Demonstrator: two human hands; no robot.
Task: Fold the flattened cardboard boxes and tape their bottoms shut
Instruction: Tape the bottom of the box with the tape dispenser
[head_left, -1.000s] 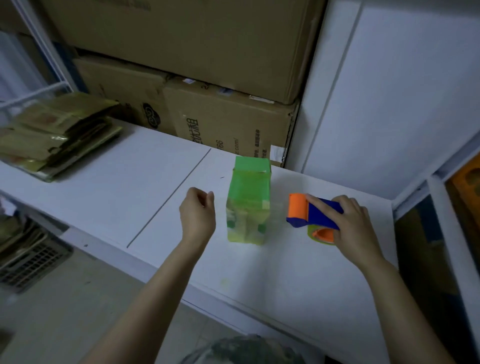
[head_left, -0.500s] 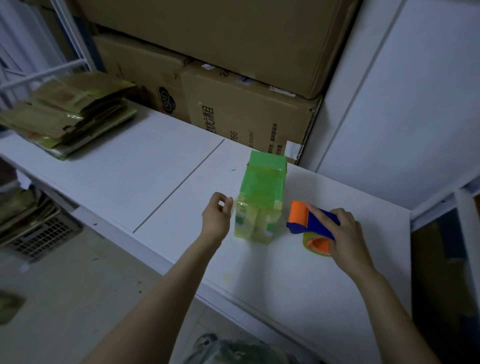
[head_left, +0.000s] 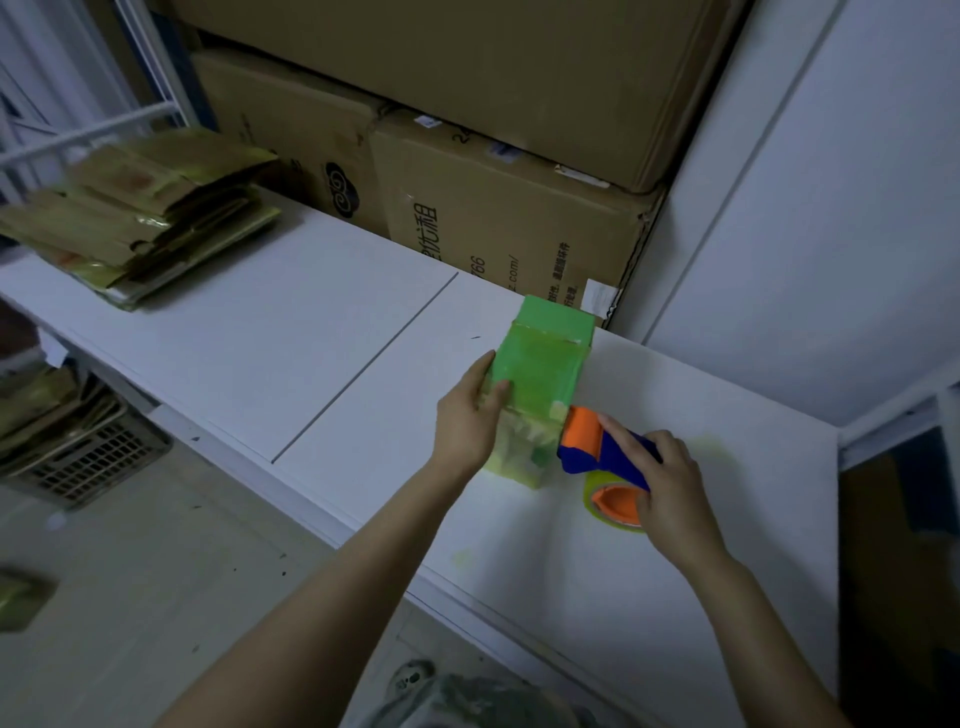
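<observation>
A small green folded box (head_left: 540, 374) stands on the white table (head_left: 322, 353), its top glossy with tape. My left hand (head_left: 467, 421) grips its left side, thumb lying on the top face. My right hand (head_left: 667, 480) holds a blue and orange tape dispenser (head_left: 597, 449) with a roll of tape (head_left: 615, 506) under it. The dispenser's orange head touches the box's near right edge.
A stack of flattened cardboard boxes (head_left: 140, 218) lies at the table's far left. Large brown cartons (head_left: 498, 218) line the back wall. A white cabinet (head_left: 810, 208) stands on the right. A dark crate (head_left: 88, 457) sits on the floor below left.
My left hand moved right and took hold of the green box. The tape dispenser in my right hand came up against the box's right edge. The view shifted closer.
</observation>
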